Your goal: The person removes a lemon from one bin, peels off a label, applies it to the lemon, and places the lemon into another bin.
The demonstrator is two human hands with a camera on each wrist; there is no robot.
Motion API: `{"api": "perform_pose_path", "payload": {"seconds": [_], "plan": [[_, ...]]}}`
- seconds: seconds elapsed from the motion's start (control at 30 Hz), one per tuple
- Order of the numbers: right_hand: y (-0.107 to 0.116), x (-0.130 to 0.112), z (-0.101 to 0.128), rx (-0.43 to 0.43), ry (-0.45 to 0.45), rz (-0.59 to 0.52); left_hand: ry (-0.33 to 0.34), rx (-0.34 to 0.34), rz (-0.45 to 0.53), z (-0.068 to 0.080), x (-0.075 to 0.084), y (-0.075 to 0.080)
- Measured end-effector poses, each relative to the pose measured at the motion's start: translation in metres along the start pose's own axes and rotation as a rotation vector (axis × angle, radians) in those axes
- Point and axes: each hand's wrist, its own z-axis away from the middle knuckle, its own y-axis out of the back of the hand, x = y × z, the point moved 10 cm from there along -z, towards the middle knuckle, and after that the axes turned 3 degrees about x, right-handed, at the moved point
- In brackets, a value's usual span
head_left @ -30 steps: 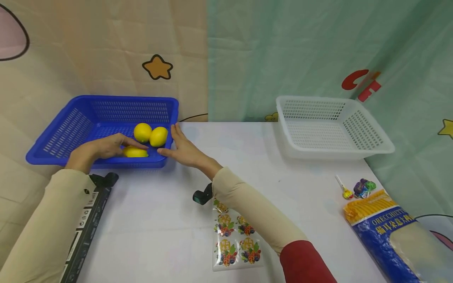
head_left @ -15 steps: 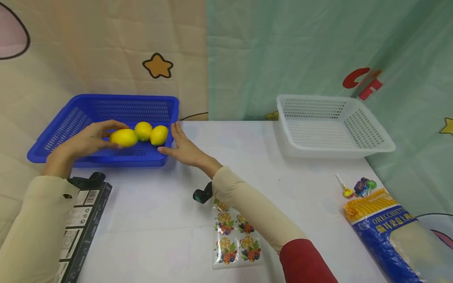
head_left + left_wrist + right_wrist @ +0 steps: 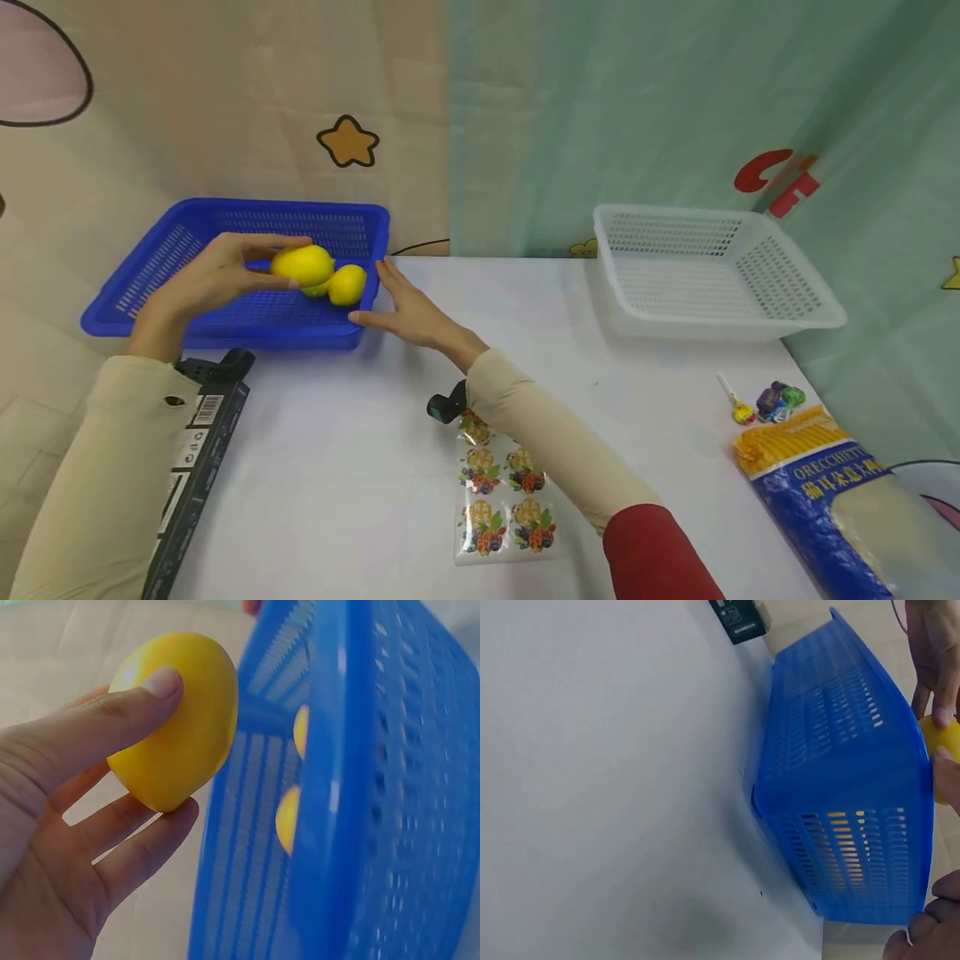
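My left hand (image 3: pixel 217 275) grips a yellow lemon (image 3: pixel 302 265) (image 3: pixel 176 720) between thumb and fingers, held above the blue basket (image 3: pixel 187 242) (image 3: pixel 840 795). Two more lemons lie inside the basket; one (image 3: pixel 347 284) shows plainly, the other is mostly hidden behind the held one. My right hand (image 3: pixel 408 308) rests with straight fingers against the basket's right front corner, holding nothing. In the right wrist view the lemon (image 3: pixel 945 761) shows at the right edge over the basket rim.
A white basket (image 3: pixel 795 312) stands at the back right. A sheet of fruit stickers (image 3: pixel 502 500) lies near the front. A blue pasta bag (image 3: pixel 840 500) and wrapped candies (image 3: pixel 772 400) lie at right. A black box (image 3: pixel 191 475) lies at left.
My left hand has lifted one lemon from the basket floor up and to the right, above the other two. My right hand has stayed at the basket's corner.
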Motion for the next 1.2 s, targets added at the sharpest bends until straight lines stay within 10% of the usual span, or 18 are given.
{"api": "perform_pose_path", "payload": {"seconds": [0.67, 1.2], "plan": [[0.086, 0.034, 0.047, 0.178, 0.205, -0.318, -0.202, -0.106, 0.101, -0.054, 0.097, -0.114], [0.110, 0.117, 0.084, 0.253, 0.010, -0.222, -0.277, -0.211, 0.284, -0.092, 0.102, -0.211]]}}
